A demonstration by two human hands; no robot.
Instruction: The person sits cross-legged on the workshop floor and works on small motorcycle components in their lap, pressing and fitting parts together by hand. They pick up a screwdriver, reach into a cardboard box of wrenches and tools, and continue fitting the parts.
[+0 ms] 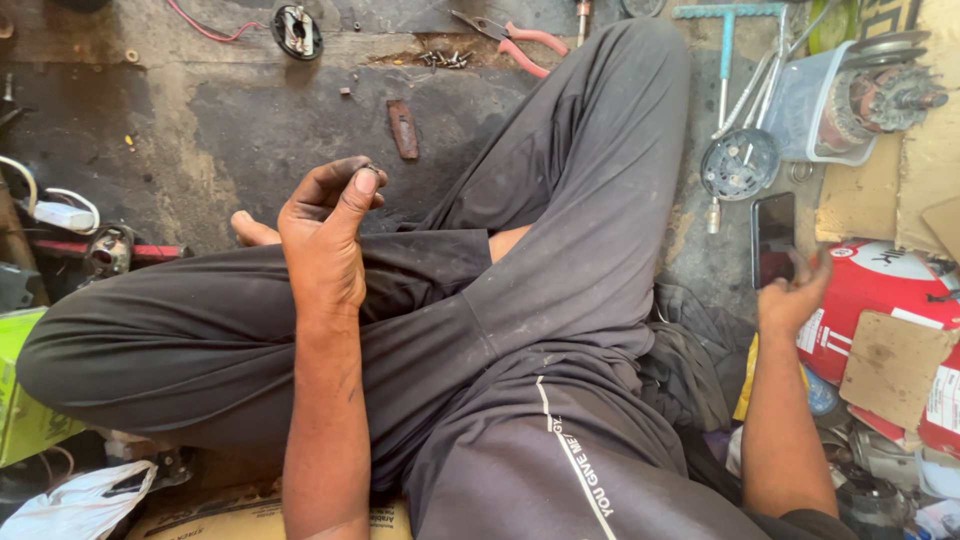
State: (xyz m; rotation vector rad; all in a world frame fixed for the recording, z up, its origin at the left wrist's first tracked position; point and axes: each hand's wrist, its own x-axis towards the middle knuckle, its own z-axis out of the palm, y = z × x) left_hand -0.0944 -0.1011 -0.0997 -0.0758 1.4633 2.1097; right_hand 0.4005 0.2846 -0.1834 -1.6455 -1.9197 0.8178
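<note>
Dusty dark grey trousers (560, 250), bare forearms, seemingly grease-smudged hands (325, 235).

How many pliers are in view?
1: the red-handled pliers lie on the floor at the top, beyond the raised knee. Others may be hidden in the clutter.

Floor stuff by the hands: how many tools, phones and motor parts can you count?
Red-handled pliers: 1
Teal T-shaped metal wrench: 1
Black flat phone: 1
Round grey motor cover: 1
Copper-wound motor rotor: 1
Total: 5
</note>
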